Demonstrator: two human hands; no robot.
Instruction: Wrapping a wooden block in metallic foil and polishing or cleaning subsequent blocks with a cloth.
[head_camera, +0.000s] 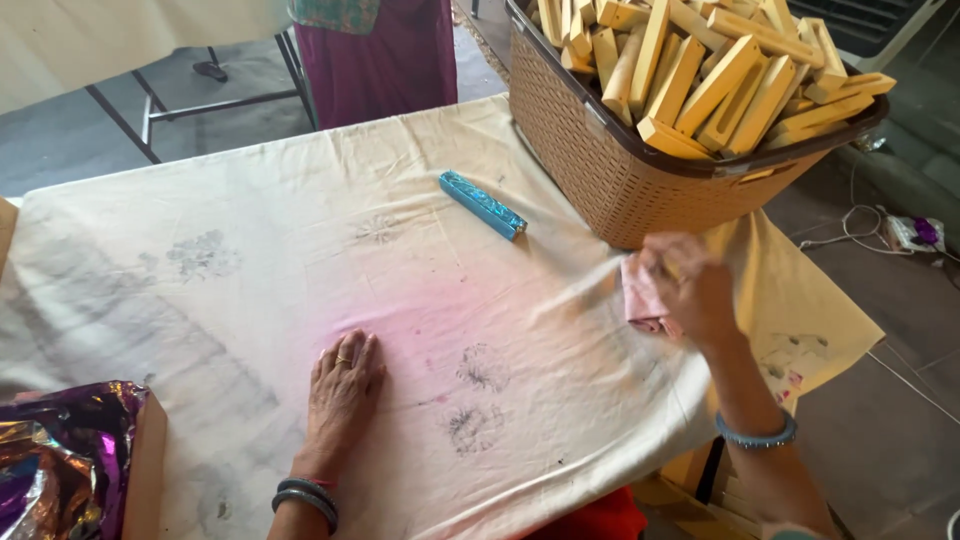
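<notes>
The right hand (690, 285) is blurry, but its fingers are curled around a small pink cloth (642, 300) — the cloth sticks out on the left side of the hand and hangs a bit below it. The hand and the cloth are just above the right part of the table, close to the front of the basket (600, 160).

The left hand (342, 385) lies flat on the white sheet (250, 300), palm down, fingers spread a little. It holds nothing. There is a ring on one finger and dark bangles on the wrist. The hand rests at the edge of a pink stain in the middle of the sheet. The pink cloth is well apart from this hand, off to its right.

Between the two hands there are two dark flower prints on the sheet, near the front edge. More faint prints sit farther back.

A blue stick (482, 204) lies on the sheet behind the hands — just to the left of the basket. The basket is brown and full of yellow wooden blocks (715, 80).

Shiny purple foil (60, 450) sits at the front left corner, well apart from the left hand.
</notes>
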